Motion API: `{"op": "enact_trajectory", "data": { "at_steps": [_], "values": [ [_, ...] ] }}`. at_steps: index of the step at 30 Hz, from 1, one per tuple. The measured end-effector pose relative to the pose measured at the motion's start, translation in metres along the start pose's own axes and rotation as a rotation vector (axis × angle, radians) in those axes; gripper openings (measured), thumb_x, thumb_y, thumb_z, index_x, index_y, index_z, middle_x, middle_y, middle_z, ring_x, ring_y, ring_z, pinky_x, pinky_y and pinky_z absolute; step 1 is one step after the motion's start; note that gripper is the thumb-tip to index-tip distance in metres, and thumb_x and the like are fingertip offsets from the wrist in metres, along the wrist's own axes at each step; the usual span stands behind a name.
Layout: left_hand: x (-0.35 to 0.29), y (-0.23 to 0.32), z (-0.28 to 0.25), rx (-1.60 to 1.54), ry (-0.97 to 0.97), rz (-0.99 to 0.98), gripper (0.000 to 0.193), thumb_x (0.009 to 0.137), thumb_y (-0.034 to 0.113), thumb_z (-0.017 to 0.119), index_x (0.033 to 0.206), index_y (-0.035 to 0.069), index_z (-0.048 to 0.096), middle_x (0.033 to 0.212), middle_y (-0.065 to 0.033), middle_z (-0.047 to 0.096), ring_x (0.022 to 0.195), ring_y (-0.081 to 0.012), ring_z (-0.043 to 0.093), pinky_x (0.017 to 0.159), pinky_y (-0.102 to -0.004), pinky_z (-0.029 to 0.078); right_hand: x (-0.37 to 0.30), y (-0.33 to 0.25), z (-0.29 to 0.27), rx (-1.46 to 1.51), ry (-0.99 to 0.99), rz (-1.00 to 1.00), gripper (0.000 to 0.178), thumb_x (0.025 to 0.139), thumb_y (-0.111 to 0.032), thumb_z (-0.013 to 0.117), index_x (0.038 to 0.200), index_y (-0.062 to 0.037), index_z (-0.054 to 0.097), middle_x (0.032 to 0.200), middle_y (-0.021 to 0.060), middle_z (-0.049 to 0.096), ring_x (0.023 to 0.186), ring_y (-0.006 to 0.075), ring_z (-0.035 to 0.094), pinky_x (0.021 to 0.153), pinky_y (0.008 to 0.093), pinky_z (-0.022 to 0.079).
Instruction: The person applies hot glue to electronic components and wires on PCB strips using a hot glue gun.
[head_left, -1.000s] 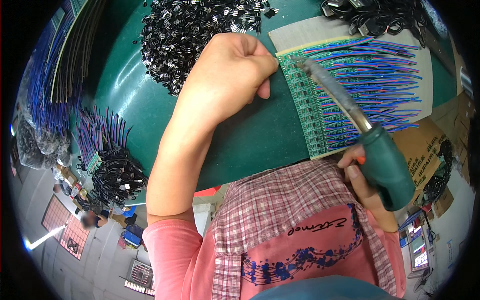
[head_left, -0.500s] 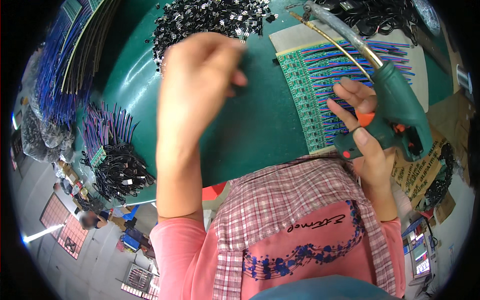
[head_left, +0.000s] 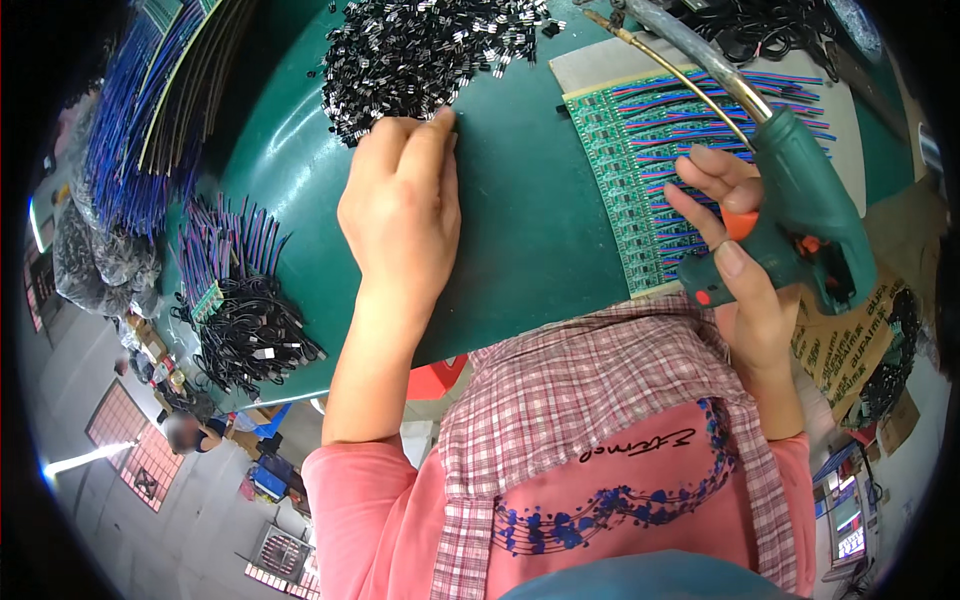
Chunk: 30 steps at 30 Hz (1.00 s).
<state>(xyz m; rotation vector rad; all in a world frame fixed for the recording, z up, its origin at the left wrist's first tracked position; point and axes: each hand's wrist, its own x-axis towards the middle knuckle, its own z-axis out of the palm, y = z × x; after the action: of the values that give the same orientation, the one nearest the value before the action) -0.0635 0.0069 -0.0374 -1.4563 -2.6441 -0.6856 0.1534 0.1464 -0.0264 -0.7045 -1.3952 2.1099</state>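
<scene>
My left hand (head_left: 400,205) is at the near edge of a heap of small black connectors (head_left: 420,60) with metal pins. Its fingers are bent and pressed together against the table; whatever they pinch is hidden beneath them. In my right hand (head_left: 755,290) is a green soldering gun (head_left: 815,200) with an orange trigger, its metal barrel and thin brass feed tube pointing up and to the left. The gun hangs over a panel of green circuit boards (head_left: 615,165), from which rows of red, blue and black wires (head_left: 690,130) run rightward.
Grey cardboard (head_left: 585,68) lies under the board panel on the green table (head_left: 520,250). Stacked wired boards (head_left: 150,120) rise at far left, near a bundle of black cables (head_left: 255,335). More black cables (head_left: 765,25) lie at far right. A person (head_left: 195,435) is in the background.
My left hand has come down to the connector heap's near edge, its fingers now on the table. The right hand still holds the soldering gun in much the same place.
</scene>
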Motion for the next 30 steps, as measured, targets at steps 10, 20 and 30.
{"op": "enact_trajectory", "data": {
  "at_steps": [10,20,30],
  "values": [
    [0.002,-0.003,-0.002,-0.033,-0.125,-0.157,0.01,0.08,0.004,0.064,0.089,0.002,0.06,0.08,-0.0132,0.058,0.07,-0.0287,0.061,0.064,-0.0358,0.05,-0.012,-0.015,-0.006,0.076,0.015,0.01,0.035,0.084,-0.005,0.057,0.118,-0.0004,0.049,0.116,0.0247,0.054,0.098,0.0279,0.061,0.086,0.0417,0.051],
    [-0.025,0.067,0.002,-1.506,-0.298,-0.536,0.013,0.083,-0.004,0.061,0.094,0.001,0.056,0.095,-0.0087,0.057,0.078,-0.0115,0.056,0.068,-0.0238,0.047,-0.003,-0.015,0.027,-0.163,-0.028,0.302,0.036,0.083,0.0,0.061,0.117,-0.0014,0.048,0.094,0.0115,0.062,0.072,0.0097,0.056,0.062,0.0221,0.047],
    [-0.032,0.075,-0.012,-1.17,-0.432,-0.457,0.011,0.086,-0.002,0.062,0.096,-0.003,0.059,0.089,-0.0055,0.06,0.077,-0.0082,0.055,0.069,-0.0221,0.046,-0.003,-0.013,0.03,-0.146,0.074,0.274,0.014,0.085,-0.002,0.063,0.098,-0.0005,0.06,0.081,-0.001,0.06,0.071,0.0038,0.054,0.06,0.0206,0.044]
  ]
}}
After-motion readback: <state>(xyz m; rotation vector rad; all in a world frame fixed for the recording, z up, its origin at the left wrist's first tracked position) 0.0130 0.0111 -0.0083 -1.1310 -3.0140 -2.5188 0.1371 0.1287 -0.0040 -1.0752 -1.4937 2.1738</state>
